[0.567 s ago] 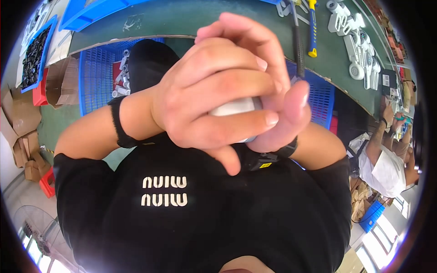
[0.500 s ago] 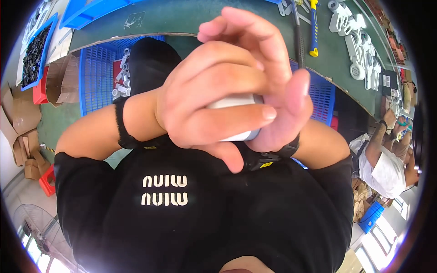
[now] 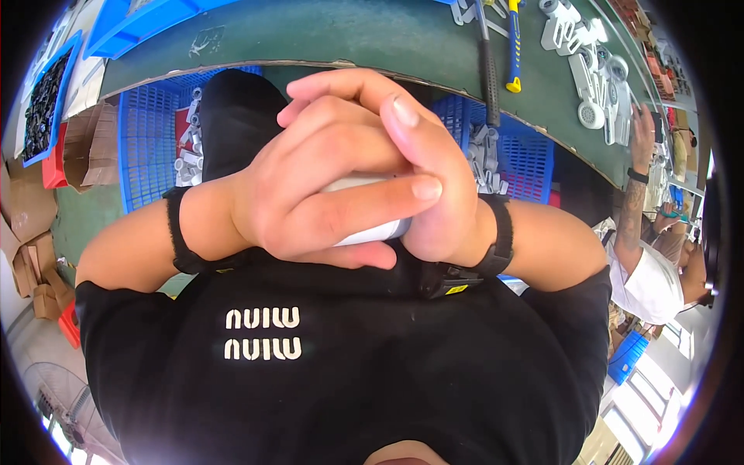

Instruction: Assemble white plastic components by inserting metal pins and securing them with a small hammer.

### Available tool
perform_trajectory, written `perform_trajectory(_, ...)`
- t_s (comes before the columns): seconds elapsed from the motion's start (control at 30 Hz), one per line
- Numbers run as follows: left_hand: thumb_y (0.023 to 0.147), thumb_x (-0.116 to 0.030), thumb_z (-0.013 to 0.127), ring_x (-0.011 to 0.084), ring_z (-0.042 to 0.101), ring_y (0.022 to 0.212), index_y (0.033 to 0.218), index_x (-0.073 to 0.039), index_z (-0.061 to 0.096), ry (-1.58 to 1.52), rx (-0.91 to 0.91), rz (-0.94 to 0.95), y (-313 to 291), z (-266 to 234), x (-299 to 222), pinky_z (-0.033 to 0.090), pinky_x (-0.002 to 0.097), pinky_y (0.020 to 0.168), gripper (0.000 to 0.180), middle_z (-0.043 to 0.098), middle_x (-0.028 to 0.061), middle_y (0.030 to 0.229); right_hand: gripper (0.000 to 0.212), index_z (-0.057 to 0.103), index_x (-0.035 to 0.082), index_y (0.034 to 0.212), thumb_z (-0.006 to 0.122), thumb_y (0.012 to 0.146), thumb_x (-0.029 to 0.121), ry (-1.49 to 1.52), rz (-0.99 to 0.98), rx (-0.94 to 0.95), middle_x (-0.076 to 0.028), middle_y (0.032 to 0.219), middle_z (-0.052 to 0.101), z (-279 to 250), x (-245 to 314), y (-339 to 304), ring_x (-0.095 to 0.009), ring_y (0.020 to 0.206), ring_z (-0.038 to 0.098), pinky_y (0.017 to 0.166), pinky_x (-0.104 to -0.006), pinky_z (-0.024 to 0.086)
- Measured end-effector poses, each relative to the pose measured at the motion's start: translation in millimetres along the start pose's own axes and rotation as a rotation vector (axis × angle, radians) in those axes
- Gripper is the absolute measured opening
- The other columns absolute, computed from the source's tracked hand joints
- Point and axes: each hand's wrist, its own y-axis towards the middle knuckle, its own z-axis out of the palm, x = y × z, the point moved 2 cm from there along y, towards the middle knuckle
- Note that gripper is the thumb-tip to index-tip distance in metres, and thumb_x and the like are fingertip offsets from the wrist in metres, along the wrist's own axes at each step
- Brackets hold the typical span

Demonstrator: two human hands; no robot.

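Note:
A smooth white, rounded part [image 3: 377, 232] with a grey edge is held between my two hands in front of my chest. My left hand [image 3: 310, 174] wraps round it, with the index finger across its front and the thumb underneath. Cupped against its far side, my right hand [image 3: 443, 182] has its thumb folded over the left fingers. Most of the part is hidden by the fingers, so I cannot tell its full shape.
Beyond my hands runs a green workbench [image 3: 310, 43], with a black-handled tool [image 3: 488, 77], a blue-and-yellow handle [image 3: 514, 48] and white parts [image 3: 590, 115]. Blue crates [image 3: 146, 155] of parts stand below. At the right, a co-worker's hand [image 3: 642, 136] reaches over the bench.
My hands have come lower and slightly left with the white part. My right thumb and fingers have folded in over my left hand. The co-worker's arm has stretched out toward the bench.

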Motion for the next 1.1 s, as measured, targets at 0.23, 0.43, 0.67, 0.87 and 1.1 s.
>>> perform_trajectory(0.23,0.087,-0.024,0.085,0.0404,0.069,0.100,0.124,0.008,0.069,-0.148,-0.229,0.023,-6,18,19,0.059,0.0504,0.091,0.051,0.070,0.0245,0.113,0.058,0.060,-0.007,0.139,0.042,0.116,0.044,0.111,0.238,-0.161,-0.013,0.121,0.074,-4,1,5,-0.021,0.116,0.068,0.106,-0.0356,0.052)
perform_trajectory(0.43,0.104,-0.047,0.075,0.0395,0.066,0.109,0.136,-0.005,0.061,-0.078,-0.059,-0.056,-22,19,23,0.054,0.0512,0.094,0.054,0.067,0.0203,0.126,0.063,0.062,-0.005,0.137,0.040,0.117,0.050,0.281,0.376,-0.332,-0.015,0.124,0.073,1,-12,5,-0.023,0.117,0.068,0.107,-0.0377,0.053)
perform_trajectory(0.67,0.094,-0.030,0.080,0.0379,0.066,0.099,0.122,0.003,0.072,-0.184,-0.188,-0.086,-25,26,20,0.055,0.0475,0.086,0.045,0.069,0.0182,0.110,0.062,0.063,-0.002,0.135,0.039,0.117,0.052,0.427,0.444,-0.312,-0.016,0.126,0.071,-2,-16,8,-0.025,0.117,0.069,0.107,-0.0397,0.053)
perform_trajectory(0.87,0.103,-0.041,0.076,0.0420,0.061,0.116,0.146,0.002,0.053,-0.088,-0.036,-0.139,-55,29,16,0.053,0.0546,0.100,0.064,0.059,0.0244,0.131,0.072,0.062,0.001,0.139,0.040,0.112,0.064,0.307,0.552,-0.404,-0.020,0.128,0.072,-3,-41,3,-0.029,0.117,0.071,0.109,-0.0432,0.054)
perform_trajectory(1.1,0.089,-0.034,0.093,0.0442,0.060,0.123,0.156,-0.001,0.046,-0.147,0.076,-0.277,-53,17,26,0.051,0.0559,0.105,0.088,0.058,0.0266,0.137,0.062,0.064,0.001,0.134,0.044,0.114,0.056,0.407,0.625,-0.525,-0.020,0.124,0.075,-10,-51,15,-0.032,0.111,0.075,0.099,-0.0454,0.062)
